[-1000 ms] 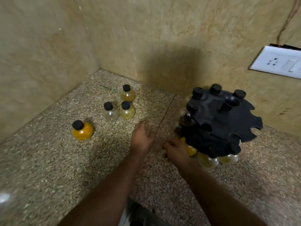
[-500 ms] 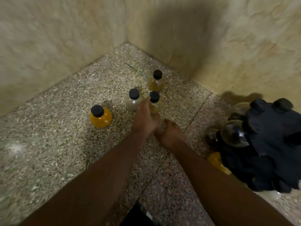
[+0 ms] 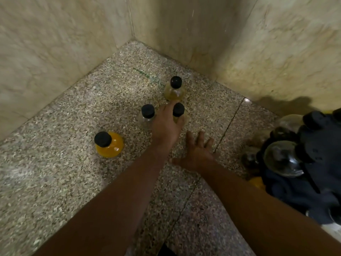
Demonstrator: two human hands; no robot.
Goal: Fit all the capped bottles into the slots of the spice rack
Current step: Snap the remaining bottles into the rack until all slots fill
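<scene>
Your left hand (image 3: 167, 124) is on the nearest of the loose bottles, the pale-yellow bottle (image 3: 178, 112): fingers curled round its body from the left, black cap sticking up past your knuckles. Looks like a closing grip, but the palm hides the contact, so I can't tell if it's fully clamped. Bottle stands upright, long axis vertical.

Just left of that hand, touching or nearly so, is the clear bottle (image 3: 147, 114). Straight beyond your fingertips stands the far yellow bottle (image 3: 175, 88). The orange bottle (image 3: 108, 144) sits apart, nearer you and to the left.

Your right hand (image 3: 196, 154) is open, fingers spread, empty, hovering low over the desk (image 3: 64, 182). It's the hand nearer the spice rack (image 3: 304, 163), which sits at the right edge, partly cut off, with some bottles already slotted.

So the carry likely goes rightward and toward you.

Speckled stone top, tucked into a corner of two beige walls (image 3: 55, 43).
</scene>
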